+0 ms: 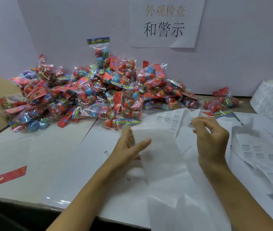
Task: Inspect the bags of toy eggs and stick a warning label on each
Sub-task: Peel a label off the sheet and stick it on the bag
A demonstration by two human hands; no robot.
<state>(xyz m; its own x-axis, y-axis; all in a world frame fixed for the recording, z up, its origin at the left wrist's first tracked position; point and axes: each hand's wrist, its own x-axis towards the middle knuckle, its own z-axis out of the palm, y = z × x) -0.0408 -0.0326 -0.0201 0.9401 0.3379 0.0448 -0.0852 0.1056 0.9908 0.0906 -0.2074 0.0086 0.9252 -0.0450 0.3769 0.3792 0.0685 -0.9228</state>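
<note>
Here the counter (52,157), covered in smooth white sheets, meets a pale flat backboard (65,30) bearing a paper sign (165,22) printed in large characters. A heap of bags of toy eggs (85,95) lies along the far edge against the backboard: crinkled clear cellophane pouches, each holding rounded red and blue eggs and closed by a colourful card header; one bag stands upright atop the heap, and two lie apart to the right. A long strip of label backing (170,164), thin and translucent white, runs from the near edge up between the hands; small printed warning labels show on its far, folded end. The left hand (129,147) holds the strip's left edge in its grip, thumb on top, fingers behind. The right hand (210,135) has its fingers curled at the strip's upper fold; whether they pinch it cannot be told. A cylindrical label roll (272,95) sits at far right. A loose red card header (4,178) lies flat at near left.
</note>
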